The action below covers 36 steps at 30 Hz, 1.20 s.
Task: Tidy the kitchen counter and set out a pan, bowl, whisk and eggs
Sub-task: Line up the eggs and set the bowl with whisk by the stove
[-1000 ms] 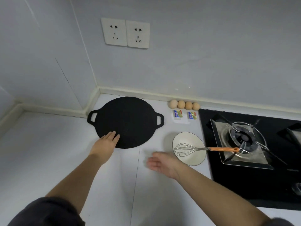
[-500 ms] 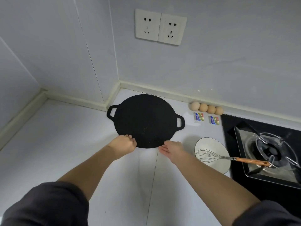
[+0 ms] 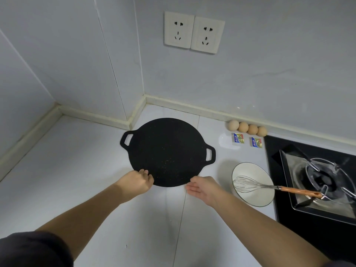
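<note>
- Black pan [image 3: 169, 151] lies flat on the white surface [image 3: 96, 170], near the wall corner.
- Left hand [image 3: 137, 182] curls its fingers over the pan's near rim.
- Right hand [image 3: 204, 187], fingers straight, sits at the near-right rim; whether it touches is unclear.
- Whisk [image 3: 277, 187] rests across the bowl [image 3: 256, 201], handle over the stove [image 3: 272, 170].
- Four eggs [image 3: 243, 127] line the wall, with two packets [image 3: 238, 138] just in front.

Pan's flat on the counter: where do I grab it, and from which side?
By its loop handles: left handle from the left, right handle from the right. The pan lies flat, its thin rim on the counter, so fingers likely hook the loops easier than the edge.
</note>
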Each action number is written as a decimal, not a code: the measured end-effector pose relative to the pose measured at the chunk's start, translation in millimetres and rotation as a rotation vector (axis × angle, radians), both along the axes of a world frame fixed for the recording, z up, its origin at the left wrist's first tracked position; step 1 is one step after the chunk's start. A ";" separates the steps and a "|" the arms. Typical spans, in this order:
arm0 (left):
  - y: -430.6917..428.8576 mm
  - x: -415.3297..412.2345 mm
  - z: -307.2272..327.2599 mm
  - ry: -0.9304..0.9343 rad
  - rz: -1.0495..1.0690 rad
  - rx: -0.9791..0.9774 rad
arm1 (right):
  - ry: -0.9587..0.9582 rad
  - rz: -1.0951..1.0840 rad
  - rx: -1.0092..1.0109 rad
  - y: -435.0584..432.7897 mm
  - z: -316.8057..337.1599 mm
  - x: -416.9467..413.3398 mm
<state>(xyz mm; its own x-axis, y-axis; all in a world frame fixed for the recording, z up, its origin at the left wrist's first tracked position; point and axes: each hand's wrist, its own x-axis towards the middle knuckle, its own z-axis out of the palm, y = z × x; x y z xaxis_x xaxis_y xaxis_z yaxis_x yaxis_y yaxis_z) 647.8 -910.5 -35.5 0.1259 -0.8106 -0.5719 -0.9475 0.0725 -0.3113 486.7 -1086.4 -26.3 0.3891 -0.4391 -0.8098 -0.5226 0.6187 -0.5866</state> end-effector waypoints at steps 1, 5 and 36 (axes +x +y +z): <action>2.3 1.6 1.2 -0.003 0.006 0.001 | -0.007 0.013 0.012 2.1 1.4 0.7; 7.9 6.3 6.3 0.004 0.043 -0.013 | -0.046 0.042 0.046 6.5 3.4 3.0; -21.7 32.0 4.0 0.799 1.683 -1.136 | 0.164 0.125 -0.548 -51.1 15.9 26.1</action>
